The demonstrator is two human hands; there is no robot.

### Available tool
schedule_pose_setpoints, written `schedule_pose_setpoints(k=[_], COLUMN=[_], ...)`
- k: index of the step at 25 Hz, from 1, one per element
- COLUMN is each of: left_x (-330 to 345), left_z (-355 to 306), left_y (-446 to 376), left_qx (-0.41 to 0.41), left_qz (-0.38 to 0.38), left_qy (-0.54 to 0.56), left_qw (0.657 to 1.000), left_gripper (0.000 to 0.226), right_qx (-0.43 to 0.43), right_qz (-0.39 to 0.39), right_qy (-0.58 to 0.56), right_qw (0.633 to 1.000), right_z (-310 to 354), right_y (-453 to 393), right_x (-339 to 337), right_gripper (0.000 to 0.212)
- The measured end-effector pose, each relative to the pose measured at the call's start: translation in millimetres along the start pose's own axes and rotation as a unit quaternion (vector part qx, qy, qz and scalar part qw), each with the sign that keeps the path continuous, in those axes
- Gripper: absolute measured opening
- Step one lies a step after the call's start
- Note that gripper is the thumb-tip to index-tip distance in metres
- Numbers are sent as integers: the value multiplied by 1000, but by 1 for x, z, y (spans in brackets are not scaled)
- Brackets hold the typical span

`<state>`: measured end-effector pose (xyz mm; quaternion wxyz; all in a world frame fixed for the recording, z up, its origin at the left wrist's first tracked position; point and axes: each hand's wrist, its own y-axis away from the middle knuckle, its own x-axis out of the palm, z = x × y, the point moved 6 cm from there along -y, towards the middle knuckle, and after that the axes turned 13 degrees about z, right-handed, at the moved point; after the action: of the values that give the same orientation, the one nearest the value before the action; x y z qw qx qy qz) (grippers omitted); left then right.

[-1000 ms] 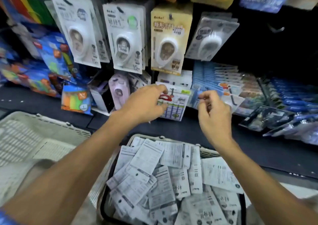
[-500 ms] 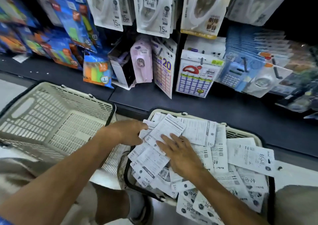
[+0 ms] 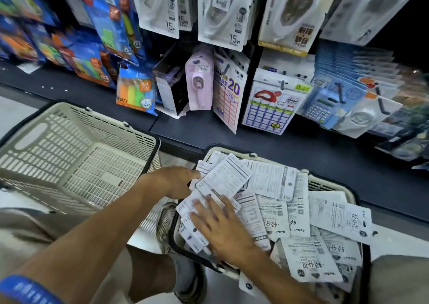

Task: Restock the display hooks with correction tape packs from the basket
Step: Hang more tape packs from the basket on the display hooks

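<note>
Nearest me, my right hand [image 3: 222,231] lies flat, fingers spread, pressing on the correction tape packs [image 3: 274,210] heaped in the basket [image 3: 325,185]; it grips nothing. Just beyond, my left hand [image 3: 175,181] curls at the heap's left edge, fingertips tucked under one white pack [image 3: 226,178]; I can't tell if it has a real hold. An empty cream basket [image 3: 76,155] stands beside, to the left. Farther off, the display hooks [image 3: 282,85] carry hanging cards above the dark shelf [image 3: 197,129]
</note>
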<state>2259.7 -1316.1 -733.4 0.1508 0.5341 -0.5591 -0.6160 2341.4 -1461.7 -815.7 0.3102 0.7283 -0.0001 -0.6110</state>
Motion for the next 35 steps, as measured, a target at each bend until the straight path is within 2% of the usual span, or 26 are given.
schedule_pose_setpoints(k=[3, 7, 9, 11, 12, 13, 14, 16, 19, 20, 22, 24, 26, 29, 31, 32, 33, 34, 35], left_x=[1, 2, -3, -10, -14, -17, -18, -15, -1, 7, 23, 28, 24, 22, 28, 34, 40, 45, 50], left_z=[5, 8, 9, 9, 9, 10, 11, 7, -22, -36, -56, -63, -66, -70, -67, -64, -61, -59, -60], left_y=[1, -1, -3, -3, -4, -4, -5, -7, -15, -22, -38, -48, -50, -52, -55, -58, -62, -63, -61], left_qx=[-5, -7, 0, 16, 31, 47, 59, 66, 63, 62, 37, 38, 64, 30, -6, -11, -11, -4, 0], left_qz=[1, 2, -12, -40, -58, -74, -87, -110, -163, -170, -156, -149, -152, -167, -139, -106, -69, -41, -14], left_qy=[5, 22, 38, 72, 103, 128, 130, 54, -110, -164, -282, -314, -226, -117, 65, 195, 329, 426, 478], left_qw=[1000, 1000, 999, 996, 992, 988, 986, 990, 978, 970, 946, 937, 960, 978, 988, 975, 942, 904, 878], left_gripper=[58, 58, 56, 54, 55, 57, 60, 74, 88, 87, 85, 86, 88, 81, 56, 40, 26, 18, 15], right_qx=[8, 14, 0, 25, 34, 37, 40, 65, 116, 115, 95, 75, 77, 117, 144, 148, 153, 168, 197], right_qz=[-73, -160, -139, -100, -82, -74, -85, -154, -240, -248, -234, -221, -227, -200, -168, -160, -158, -162, -173], right_qy=[-7, -49, -154, -309, -406, -516, -619, -759, -873, -895, -924, -935, -936, -938, -940, -942, -941, -933, -915], right_qw=[997, 986, 978, 945, 909, 853, 780, 630, 408, 353, 288, 266, 260, 259, 260, 255, 255, 272, 308], right_z=[25, -2, -29, -58, -69, -79, -90, -118, -153, -158, -161, -162, -163, -153, -136, -127, -117, -109, -103], right_y=[-8, 1, 10, 25, 33, 41, 49, 69, 99, 105, 114, 119, 124, 119, 108, 101, 95, 89, 86], right_x=[-9, -51, -77, -94, -96, -95, -94, -89, -66, -59, -48, -41, -34, -15, -4, 0, 4, 7, 11], right_gripper=[78, 59, 52, 53, 52, 46, 38, 30, 48, 55, 55, 36, 23, 41, 53, 53, 52, 50, 49])
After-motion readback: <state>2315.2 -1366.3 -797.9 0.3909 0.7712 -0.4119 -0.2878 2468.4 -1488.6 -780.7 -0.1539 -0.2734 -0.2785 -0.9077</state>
